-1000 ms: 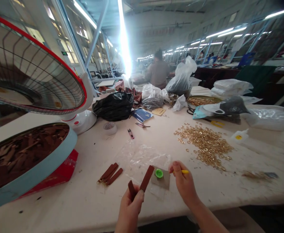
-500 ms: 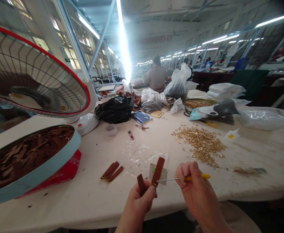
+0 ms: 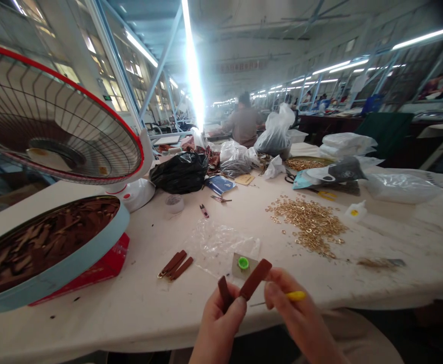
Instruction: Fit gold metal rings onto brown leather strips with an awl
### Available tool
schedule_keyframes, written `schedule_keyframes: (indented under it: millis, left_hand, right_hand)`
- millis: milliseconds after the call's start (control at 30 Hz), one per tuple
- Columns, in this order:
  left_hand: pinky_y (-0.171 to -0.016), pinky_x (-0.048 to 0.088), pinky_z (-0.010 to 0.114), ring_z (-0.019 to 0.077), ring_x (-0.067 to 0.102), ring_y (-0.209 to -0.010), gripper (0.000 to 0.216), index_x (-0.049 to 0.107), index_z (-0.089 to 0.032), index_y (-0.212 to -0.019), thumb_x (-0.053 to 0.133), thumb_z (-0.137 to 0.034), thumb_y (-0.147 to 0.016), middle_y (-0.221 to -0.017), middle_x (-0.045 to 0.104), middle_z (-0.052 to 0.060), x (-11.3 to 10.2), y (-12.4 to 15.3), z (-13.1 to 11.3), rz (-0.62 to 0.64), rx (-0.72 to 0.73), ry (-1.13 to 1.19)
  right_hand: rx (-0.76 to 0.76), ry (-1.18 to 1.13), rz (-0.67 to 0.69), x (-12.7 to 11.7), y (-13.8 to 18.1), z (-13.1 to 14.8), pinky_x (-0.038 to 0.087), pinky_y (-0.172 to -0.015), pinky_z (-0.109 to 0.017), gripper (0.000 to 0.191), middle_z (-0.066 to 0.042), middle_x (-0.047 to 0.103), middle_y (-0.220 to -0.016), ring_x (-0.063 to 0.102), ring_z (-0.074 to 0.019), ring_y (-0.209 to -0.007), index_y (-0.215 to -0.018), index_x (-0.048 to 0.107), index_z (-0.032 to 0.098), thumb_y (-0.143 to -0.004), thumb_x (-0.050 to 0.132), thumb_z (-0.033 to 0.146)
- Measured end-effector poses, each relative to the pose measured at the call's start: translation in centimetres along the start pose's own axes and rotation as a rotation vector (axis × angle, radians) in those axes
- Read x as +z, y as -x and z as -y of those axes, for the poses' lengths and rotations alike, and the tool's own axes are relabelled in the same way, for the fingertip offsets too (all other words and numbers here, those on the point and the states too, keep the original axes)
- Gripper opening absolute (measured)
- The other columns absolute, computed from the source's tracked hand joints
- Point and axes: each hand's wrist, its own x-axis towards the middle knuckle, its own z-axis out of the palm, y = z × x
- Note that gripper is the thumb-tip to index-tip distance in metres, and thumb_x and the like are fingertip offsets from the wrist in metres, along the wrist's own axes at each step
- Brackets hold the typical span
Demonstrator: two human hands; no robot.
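your left hand (image 3: 219,323) pinches a folded brown leather strap (image 3: 248,285) between thumb and fingers, just above the near edge of the table (image 3: 138,308). the strap is matte reddish-brown, with two rounded ends sticking up in a v — the longer one tilts to the right, the shorter stands nearly upright beside it. your right hand (image 3: 295,316) is closed around a thin tool with a yellow handle (image 3: 295,296); its metal tip points left toward the strap, but it is blurred and you cannot tell whether it touches the leather.

on the table just behind the strap lies a green cap (image 3: 243,262) on a small grey square, and to the left a few more brown straps (image 3: 175,264) lie together. a pile of gold rings (image 3: 307,224) spreads toward the right side. at the left edge, a round tin (image 3: 73,263) full of brown straps is cut off by the frame — its contents are too dark to make out singly. both wrists run out of view at the bottom.
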Motion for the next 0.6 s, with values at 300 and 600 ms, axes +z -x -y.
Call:
schedule_keyframes:
  millis: [300, 600]
  left_hand:
    - [-0.047, 0.022, 0.022, 0.0082, 0.027, -0.048, 0.025, 0.046, -0.019, -0.061, 0.063, -0.037, -0.062, -0.051, 0.036, -0.007, -0.4, 0.7, -0.4, 0.062, 0.1, -0.098]
    - [-0.052, 0.031, 0.023, 0.0119, 0.037, -0.055, 0.01, 0.044, -0.019, -0.06, 0.052, -0.025, -0.064, -0.056, 0.04, -0.003, -2.0, -0.7, 0.5, 0.115, 0.189, -0.268]
  right_hand:
    - [0.176, -0.011, 0.321, 1.6, 0.0, -0.8, 0.03, -0.045, -0.021, 0.018, 0.005, 0.043, -0.052, 0.036, -0.0101, -0.048, -0.065, 0.053, 0.016, -0.076, 0.052, 0.031]
    - [0.263, -0.07, 0.367, 3.6, -0.5, -2.4, 0.029, -0.045, -0.022, 0.019, 0.005, 0.039, -0.052, 0.034, -0.0103, -0.048, -0.062, 0.053, 0.017, -0.071, 0.057, 0.033]
